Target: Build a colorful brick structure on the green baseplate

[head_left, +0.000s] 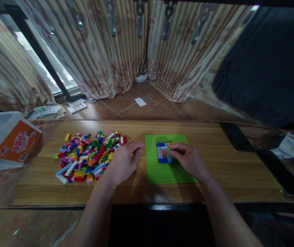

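A green studded baseplate [153, 173] lies on the wooden table. On it sits a small build of toy bricks [163, 160], with dark blue, light grey-blue, lilac and orange pieces. My right hand [189, 157] is over the build's right side, thumb and forefinger pinched on a small yellow-green brick [169, 150]; the fingertips partly cover it. Between the baseplate and the loose brick pile [85, 156], my left hand [123, 161] hovers with its thumb and forefinger apart, apparently holding nothing. It hides the right part of the pile.
To the left stands a clear plastic bin [0, 116] with an orange label. Dark flat panels [278, 168] lie at the table's right. Beyond the far edge are papers [46, 111] on the tiled floor and striped curtains [97, 51].
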`<state>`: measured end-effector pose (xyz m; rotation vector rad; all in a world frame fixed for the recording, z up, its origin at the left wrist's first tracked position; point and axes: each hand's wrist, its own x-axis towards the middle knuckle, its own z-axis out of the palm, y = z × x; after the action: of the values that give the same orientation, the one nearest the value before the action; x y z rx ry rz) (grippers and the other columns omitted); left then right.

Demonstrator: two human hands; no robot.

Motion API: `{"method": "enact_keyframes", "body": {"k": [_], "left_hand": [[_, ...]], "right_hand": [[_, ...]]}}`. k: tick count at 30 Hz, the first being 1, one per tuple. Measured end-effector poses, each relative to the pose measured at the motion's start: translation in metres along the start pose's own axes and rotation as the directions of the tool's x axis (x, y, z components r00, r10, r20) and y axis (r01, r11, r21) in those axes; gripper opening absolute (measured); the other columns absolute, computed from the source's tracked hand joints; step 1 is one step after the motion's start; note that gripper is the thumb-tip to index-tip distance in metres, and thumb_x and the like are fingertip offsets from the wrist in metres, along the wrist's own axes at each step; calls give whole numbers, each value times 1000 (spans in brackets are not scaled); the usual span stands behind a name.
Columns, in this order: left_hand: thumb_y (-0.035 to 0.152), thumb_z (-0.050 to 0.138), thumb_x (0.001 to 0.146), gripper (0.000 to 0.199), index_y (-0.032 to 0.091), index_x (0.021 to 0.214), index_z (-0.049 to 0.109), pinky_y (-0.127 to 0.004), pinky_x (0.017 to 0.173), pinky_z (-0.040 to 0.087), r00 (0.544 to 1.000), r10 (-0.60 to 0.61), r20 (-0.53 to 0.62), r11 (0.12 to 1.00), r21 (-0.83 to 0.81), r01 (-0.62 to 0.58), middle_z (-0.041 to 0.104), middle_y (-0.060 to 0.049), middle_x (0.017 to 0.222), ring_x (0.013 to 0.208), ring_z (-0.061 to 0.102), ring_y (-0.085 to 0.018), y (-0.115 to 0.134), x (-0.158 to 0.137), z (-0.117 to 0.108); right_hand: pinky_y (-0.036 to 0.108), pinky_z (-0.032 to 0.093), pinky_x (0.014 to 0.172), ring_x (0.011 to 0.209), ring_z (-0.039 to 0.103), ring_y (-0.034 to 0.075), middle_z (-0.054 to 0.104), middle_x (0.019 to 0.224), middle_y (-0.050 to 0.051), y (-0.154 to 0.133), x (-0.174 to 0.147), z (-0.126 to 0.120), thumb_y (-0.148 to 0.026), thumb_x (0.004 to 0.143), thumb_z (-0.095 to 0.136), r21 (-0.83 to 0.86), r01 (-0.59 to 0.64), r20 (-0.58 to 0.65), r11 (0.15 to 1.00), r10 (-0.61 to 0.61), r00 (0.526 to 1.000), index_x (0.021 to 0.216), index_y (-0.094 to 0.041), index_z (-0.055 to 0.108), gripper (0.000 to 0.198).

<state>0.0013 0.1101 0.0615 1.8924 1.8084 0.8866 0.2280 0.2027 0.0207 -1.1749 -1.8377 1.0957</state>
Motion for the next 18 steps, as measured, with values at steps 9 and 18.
{"method": "enact_keyframes", "body": {"k": [9, 18], "left_hand": [[18, 44, 89, 26, 21, 102, 66, -24, 67, 46, 966, -27, 256, 997, 77, 7, 70, -5, 85, 75, 66, -16, 18, 2, 41], [23, 45, 89, 38, 23, 124, 61, -31, 73, 51, 950, -71, 305, 986, 168, 20, 73, -8, 91, 80, 69, -22, 21, 3, 55]], "right_hand": [[35, 48, 83, 84, 64, 17, 70, 90, 2, -1, -3, 3, -12, 80, 60, -253, 174, 214, 952, -121, 969, 87, -22, 72, 18], [33, 48, 80, 82, 64, 16, 70, 87, 1, -1, -2, 7, -10, 79, 59, -246, 182, 204, 952, -132, 970, 84, -23, 71, 18]]}}
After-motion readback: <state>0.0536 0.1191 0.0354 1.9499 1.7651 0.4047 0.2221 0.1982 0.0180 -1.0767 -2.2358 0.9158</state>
